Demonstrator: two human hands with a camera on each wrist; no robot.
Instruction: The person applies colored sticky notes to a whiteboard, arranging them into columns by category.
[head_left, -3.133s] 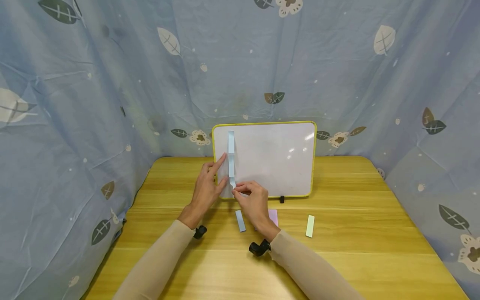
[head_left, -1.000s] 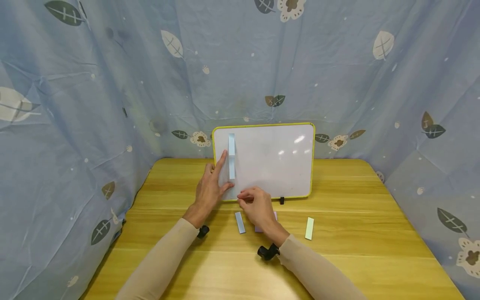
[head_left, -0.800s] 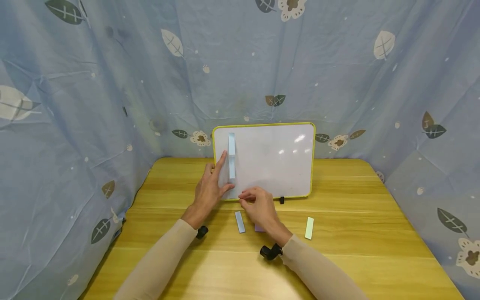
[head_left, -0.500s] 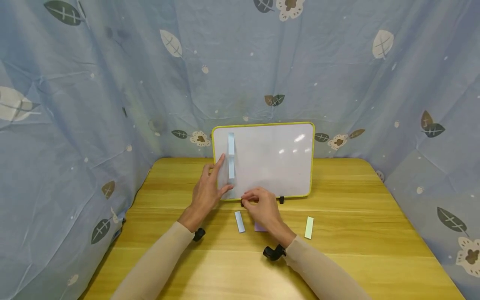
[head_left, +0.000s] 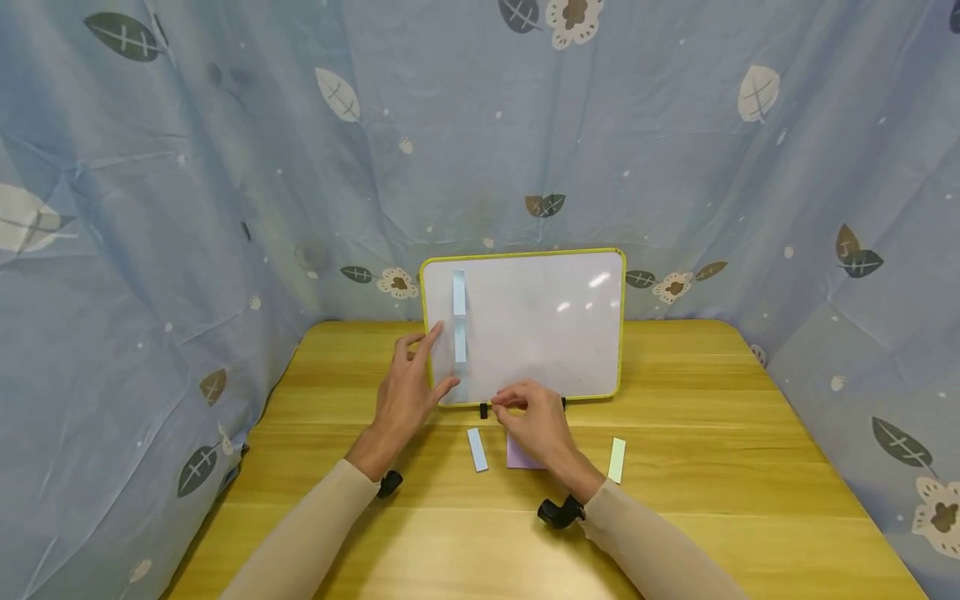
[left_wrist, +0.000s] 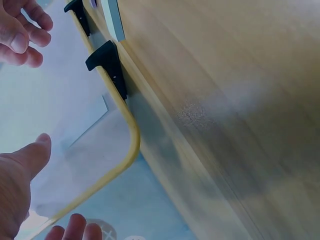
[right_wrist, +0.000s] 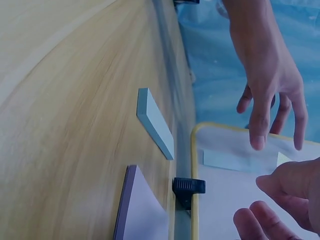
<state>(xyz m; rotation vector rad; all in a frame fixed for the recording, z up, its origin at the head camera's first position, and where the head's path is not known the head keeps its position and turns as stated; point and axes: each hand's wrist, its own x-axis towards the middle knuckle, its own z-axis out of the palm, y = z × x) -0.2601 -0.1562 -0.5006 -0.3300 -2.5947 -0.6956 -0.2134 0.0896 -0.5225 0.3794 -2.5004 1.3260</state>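
A yellow-framed whiteboard (head_left: 547, 325) stands upright on the table. Down its left side run three light blue sticky notes in a column: a top one (head_left: 459, 293), a middle one (head_left: 460, 342) and a bottom one (right_wrist: 227, 160) lying flat near the lower frame. My left hand (head_left: 405, 387) is at the board's left edge, fingers extended and thumb beside the bottom note. Low in front of the board is my right hand (head_left: 536, 421), its fingers loosely bent. In the right wrist view a gap separates its thumb (right_wrist: 287, 182) from the fingers, with nothing held.
On the table lie a blue sticky note pad (head_left: 477, 450), a purple pad (head_left: 523, 453) partly behind my right hand, and a pale green pad (head_left: 617, 460). Black feet (head_left: 483, 410) support the board's lower edge. A patterned blue curtain (head_left: 480, 125) surrounds the table (head_left: 690, 400).
The bottom blue note, earlier pinched by my right hand, now lies on the board. My right hand has let go and moved right and down; my left hand has drawn back slightly.
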